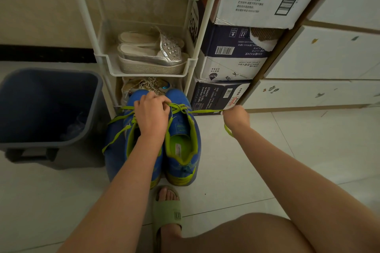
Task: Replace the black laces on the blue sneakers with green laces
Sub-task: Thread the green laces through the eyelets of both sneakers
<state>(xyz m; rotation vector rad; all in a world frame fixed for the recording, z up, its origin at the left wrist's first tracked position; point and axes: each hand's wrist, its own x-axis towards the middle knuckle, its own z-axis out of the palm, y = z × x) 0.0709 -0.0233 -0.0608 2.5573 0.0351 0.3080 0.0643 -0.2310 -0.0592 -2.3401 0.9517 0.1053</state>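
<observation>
Closest, a foot in a soft green rubber slide sandal (166,215) rests on the pale glossy floor tiles (236,170). Just beyond, the pair of blue mesh sneakers with lime lining (183,144) stands side by side, toes pointing away. The left hand (152,113) curls its fingers over the crossings of the flat green lace (205,111), while the right hand (236,116) pinches its end, stretched taut sideways. A grey plastic bin (47,107) stands to the left. Behind, a white plastic rack (148,72) holds silver studded platform sandals (152,53), beside stacked printed cardboard boxes (230,53).
</observation>
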